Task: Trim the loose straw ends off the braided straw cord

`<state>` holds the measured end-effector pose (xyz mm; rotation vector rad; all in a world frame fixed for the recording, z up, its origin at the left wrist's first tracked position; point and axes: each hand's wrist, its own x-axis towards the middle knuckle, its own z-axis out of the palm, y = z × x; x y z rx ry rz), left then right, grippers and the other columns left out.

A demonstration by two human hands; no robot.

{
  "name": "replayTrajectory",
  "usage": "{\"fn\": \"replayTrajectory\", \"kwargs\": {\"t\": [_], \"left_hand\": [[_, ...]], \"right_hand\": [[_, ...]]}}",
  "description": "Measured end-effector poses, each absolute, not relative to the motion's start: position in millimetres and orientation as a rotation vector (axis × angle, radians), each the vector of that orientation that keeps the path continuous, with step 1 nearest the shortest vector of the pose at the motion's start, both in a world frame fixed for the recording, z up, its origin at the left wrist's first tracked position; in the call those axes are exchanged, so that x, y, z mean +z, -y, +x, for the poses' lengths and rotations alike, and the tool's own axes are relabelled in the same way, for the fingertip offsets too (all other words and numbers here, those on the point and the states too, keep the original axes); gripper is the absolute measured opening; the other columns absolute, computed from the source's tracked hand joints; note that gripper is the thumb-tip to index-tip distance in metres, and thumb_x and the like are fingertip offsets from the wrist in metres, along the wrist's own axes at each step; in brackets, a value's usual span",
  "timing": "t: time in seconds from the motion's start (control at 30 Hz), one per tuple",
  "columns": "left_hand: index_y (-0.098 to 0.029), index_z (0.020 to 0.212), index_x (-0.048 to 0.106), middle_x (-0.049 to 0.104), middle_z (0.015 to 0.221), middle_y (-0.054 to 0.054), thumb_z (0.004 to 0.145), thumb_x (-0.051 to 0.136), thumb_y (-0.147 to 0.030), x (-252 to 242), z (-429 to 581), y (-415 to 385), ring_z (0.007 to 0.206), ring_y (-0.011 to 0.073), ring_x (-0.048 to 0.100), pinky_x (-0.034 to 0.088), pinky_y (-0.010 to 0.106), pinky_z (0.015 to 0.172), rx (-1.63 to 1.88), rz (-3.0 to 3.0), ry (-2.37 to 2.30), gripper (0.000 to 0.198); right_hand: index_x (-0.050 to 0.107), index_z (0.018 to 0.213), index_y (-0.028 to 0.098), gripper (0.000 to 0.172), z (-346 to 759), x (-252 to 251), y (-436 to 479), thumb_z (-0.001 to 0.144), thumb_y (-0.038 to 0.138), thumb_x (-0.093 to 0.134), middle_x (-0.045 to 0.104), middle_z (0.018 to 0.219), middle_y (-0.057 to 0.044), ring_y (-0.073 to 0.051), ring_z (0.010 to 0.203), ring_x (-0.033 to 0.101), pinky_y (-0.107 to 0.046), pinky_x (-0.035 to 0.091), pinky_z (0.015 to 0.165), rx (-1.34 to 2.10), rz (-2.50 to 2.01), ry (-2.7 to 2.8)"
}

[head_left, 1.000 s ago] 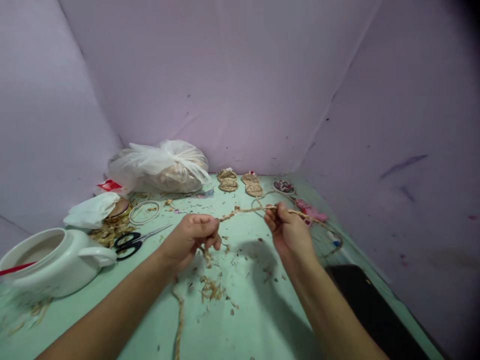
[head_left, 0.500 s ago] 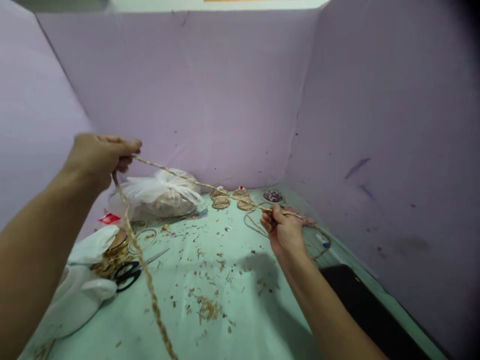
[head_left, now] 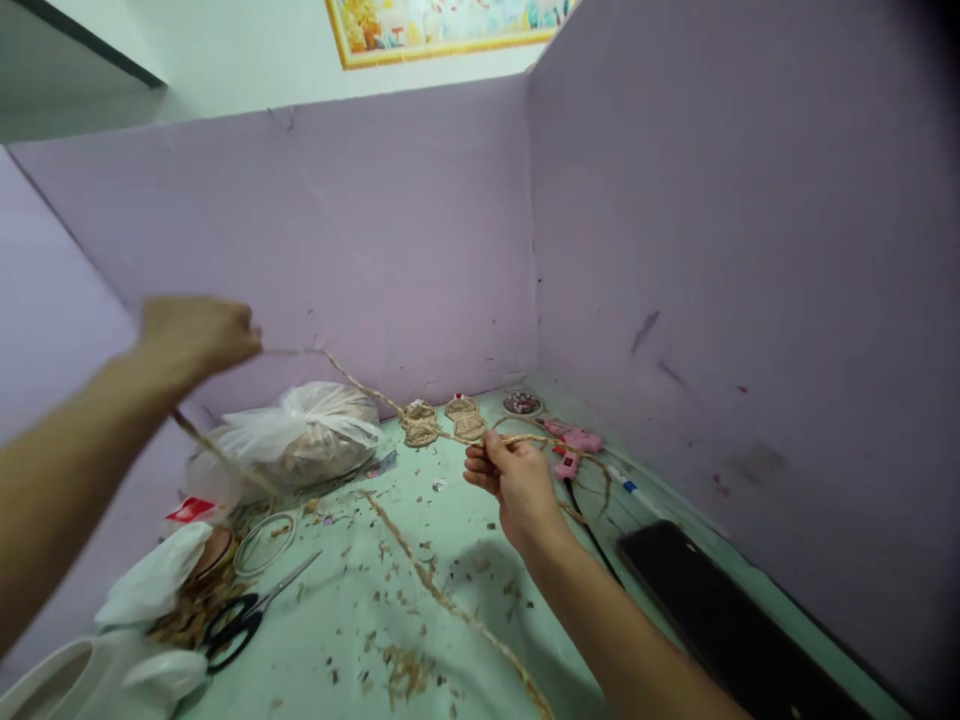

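Note:
A long braided straw cord runs between both hands above the green table. My left hand, raised at the left and blurred, is closed on the cord; more of it trails from under this hand. My right hand pinches the cord between thumb and fingers near the middle. Beyond the right hand the cord loops over the table beside a pink glue gun. Another length of braid stretches toward the front edge. Behind the right hand lie two woven straw pieces, one of them with a red bead on top.
A tied white plastic bag stands at the back left. Black-handled scissors, a white ring and a white pitcher-like object are at the left. A dark phone-like slab lies at the right. Straw scraps litter the green surface; purple walls enclose it.
The view has tilted up and turned right. My left hand has moved, and the cord trailing from it swings. My right hand still pinches the cord.

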<state>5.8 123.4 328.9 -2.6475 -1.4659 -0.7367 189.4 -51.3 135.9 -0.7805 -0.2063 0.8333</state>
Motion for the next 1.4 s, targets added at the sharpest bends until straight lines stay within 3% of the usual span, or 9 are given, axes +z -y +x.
{"fn": "replayTrajectory", "kwargs": {"t": [0.1,0.3,0.4,0.53,0.67,0.83,1.03,1.23,1.4], "left_hand": [[-0.015,0.066,0.059,0.059,0.068,0.006,0.067,0.056,-0.038,263,16,-94,0.086,0.0291,0.054,0.037,0.041,0.078,-0.478,-2.535,1.5,0.023],[-0.017,0.09,0.059,0.061,0.097,0.006,0.068,0.057,-0.018,155,34,-25,0.094,0.0195,0.054,0.039,0.03,0.085,-1.178,-3.137,0.961,0.023],[-0.018,0.088,0.056,0.061,0.09,0.004,0.067,0.058,-0.015,130,37,-14,0.085,0.0176,0.055,0.041,0.029,0.078,-1.314,-3.224,1.058,0.022],[-0.018,0.074,0.054,0.058,0.073,0.003,0.073,0.051,-0.015,115,35,-14,0.071,0.0144,0.053,0.041,0.026,0.067,-1.484,-3.143,1.055,0.004],[-0.018,0.072,0.059,0.059,0.073,0.005,0.078,0.044,-0.017,109,31,-15,0.071,0.0148,0.053,0.039,0.026,0.067,-1.353,-3.17,0.986,0.016],[-0.016,0.058,0.055,0.052,0.054,0.0,0.073,0.046,-0.02,109,31,-17,0.054,0.0113,0.045,0.033,0.023,0.053,-1.073,-3.386,1.477,0.018],[-0.015,0.053,0.049,0.04,0.041,-0.005,0.065,0.049,-0.027,98,40,-21,0.04,0.0062,0.032,0.025,0.02,0.042,-1.226,-3.763,1.743,0.017],[-0.015,0.051,0.044,0.033,0.037,-0.008,0.063,0.053,-0.034,88,46,-21,0.036,0.0034,0.023,0.018,0.018,0.039,-1.434,-3.616,2.125,0.024],[-0.014,0.051,0.047,0.042,0.04,-0.005,0.062,0.055,-0.031,93,44,-20,0.039,0.0045,0.032,0.025,0.019,0.041,-1.349,-3.713,2.076,0.021]], "right_hand": [[0.053,0.056,0.013,0.024,181,126,48,0.063,0.028,0.071,0.06,0.047,0.0,-0.009,0.038,0.055,-0.018,0.049,0.037,0.882,-0.881,0.273],[0.055,0.059,0.011,0.023,164,113,48,0.065,0.028,0.069,0.062,0.051,-0.001,-0.008,0.039,0.055,-0.017,0.049,0.04,1.109,-0.928,0.374],[0.055,0.06,0.012,0.025,159,112,49,0.061,0.03,0.072,0.063,0.052,-0.002,-0.008,0.04,0.056,-0.017,0.05,0.041,1.169,-0.923,0.355],[0.056,0.059,0.012,0.026,156,110,48,0.06,0.032,0.072,0.061,0.051,-0.001,-0.007,0.038,0.053,-0.017,0.049,0.039,1.227,-0.962,0.338],[0.057,0.063,0.012,0.027,154,99,44,0.058,0.032,0.074,0.063,0.058,-0.001,-0.008,0.046,0.057,-0.017,0.05,0.043,1.129,-1.062,0.348],[0.056,0.059,0.012,0.028,151,95,43,0.053,0.031,0.077,0.061,0.052,0.0,-0.009,0.045,0.058,-0.016,0.05,0.043,1.121,-1.029,0.338],[0.056,0.053,0.013,0.019,160,104,47,0.062,0.018,0.071,0.055,0.041,0.004,-0.002,0.031,0.047,-0.007,0.038,0.03,1.411,-0.885,0.011],[0.062,0.067,0.013,0.024,156,89,41,0.057,0.031,0.075,0.063,0.059,0.0,-0.009,0.049,0.058,-0.018,0.05,0.045,1.308,-0.956,0.279],[0.066,0.066,0.012,0.025,154,86,42,0.055,0.033,0.073,0.063,0.058,-0.001,-0.011,0.055,0.058,-0.02,0.048,0.049,1.063,-1.24,0.477]]}}
